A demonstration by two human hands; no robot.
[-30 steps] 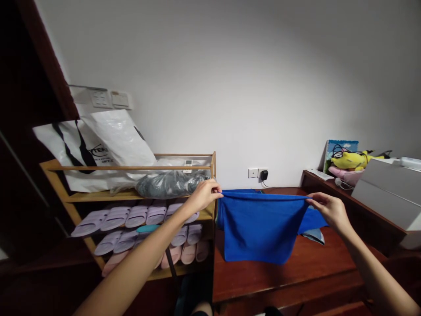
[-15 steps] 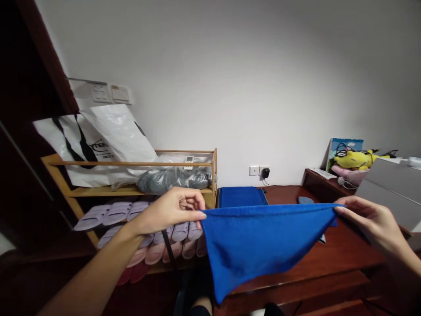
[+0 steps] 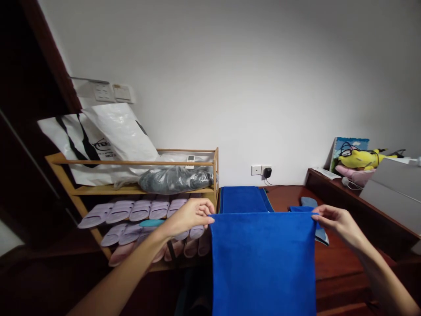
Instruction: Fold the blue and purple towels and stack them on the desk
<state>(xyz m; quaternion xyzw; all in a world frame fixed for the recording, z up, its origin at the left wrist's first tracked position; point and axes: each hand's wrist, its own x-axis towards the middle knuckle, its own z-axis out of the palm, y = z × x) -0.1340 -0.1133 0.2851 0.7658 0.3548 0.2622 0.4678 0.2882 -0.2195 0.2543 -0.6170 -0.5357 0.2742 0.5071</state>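
A blue cloth point(image 3: 263, 263) hangs straight down between my hands, its top edge stretched level. My left hand point(image 3: 194, 215) pinches the top left corner between thumb and fingers. At the top right corner, my right hand point(image 3: 332, 219) pinches the cloth the same way. The cloth's lower end runs out of view at the bottom. Behind it, a folded stack of blue cloths point(image 3: 243, 198) lies on the brown wooden surface point(image 3: 286, 197). Beyond my right hand lie a grey-blue cloth point(image 3: 309, 202) and another piece of blue cloth, partly hidden.
On the left stands a wooden rack point(image 3: 75, 190) with rows of lilac slippers point(image 3: 118, 211), a white bag point(image 3: 121, 131) and a plastic-wrapped dark bundle point(image 3: 177, 176). At the right, a raised ledge holds a yellow plush toy point(image 3: 360, 159). A black plug point(image 3: 267, 173) sits in the wall socket.
The cloth has dropped from a short, slanting drape to a full flat hang. My right hand has moved left, closer to my left hand, with both still pinching the corners.
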